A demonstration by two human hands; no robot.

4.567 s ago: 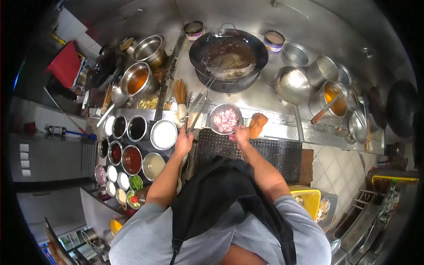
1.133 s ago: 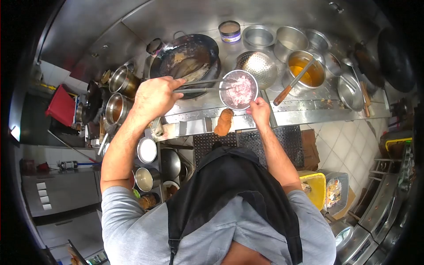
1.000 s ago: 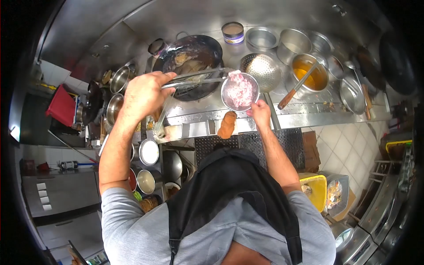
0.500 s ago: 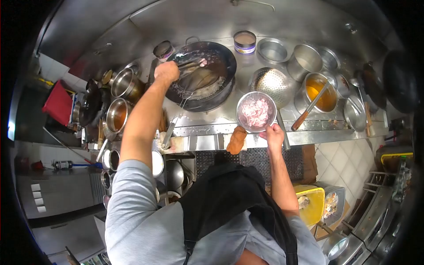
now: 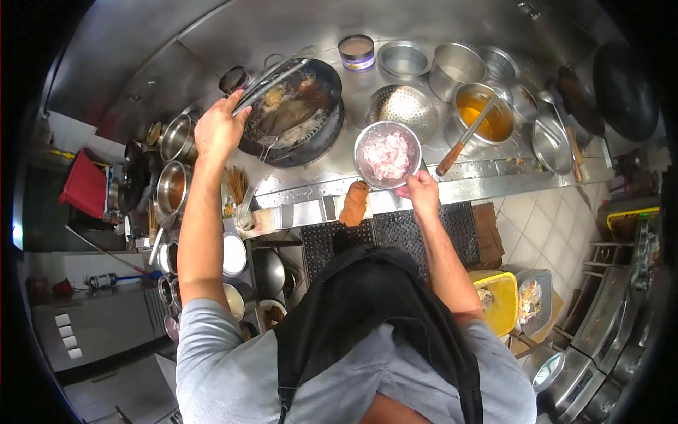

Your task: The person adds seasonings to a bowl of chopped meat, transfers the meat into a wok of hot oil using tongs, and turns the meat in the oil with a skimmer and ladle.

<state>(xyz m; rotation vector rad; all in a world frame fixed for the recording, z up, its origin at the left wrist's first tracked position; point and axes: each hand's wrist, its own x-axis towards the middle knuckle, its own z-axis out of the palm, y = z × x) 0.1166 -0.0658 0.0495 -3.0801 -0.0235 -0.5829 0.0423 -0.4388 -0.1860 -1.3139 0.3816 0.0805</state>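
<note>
My left hand (image 5: 220, 128) is closed around metal tongs (image 5: 274, 83), which are raised over the wok. Dark oil bubbles in the black wok (image 5: 307, 150), with a couple of browned pieces (image 5: 274, 97) in it. A wire strainer (image 5: 286, 120) also sits in the wok, its handle reaching over the counter edge. My right hand (image 5: 422, 192) grips the rim of a metal bowl (image 5: 359, 166). Pale pink raw meat pieces (image 5: 386, 154) fill the bowl, held just in front of a perforated ladle (image 5: 413, 113).
An orange cloth (image 5: 354, 203) hangs at the counter's front edge. To the right stands a pot of yellow-orange liquid (image 5: 494, 127) with a wooden-handled ladle (image 5: 459, 150) across it. A purple-labelled can (image 5: 357, 55) and metal pots (image 5: 458, 67) line the back. Pots (image 5: 173, 187) also crowd the left.
My left hand has lifted the tongs out of the wok, and they now point up and right. The view has shifted somewhat. The bowl stays in my right hand.
</note>
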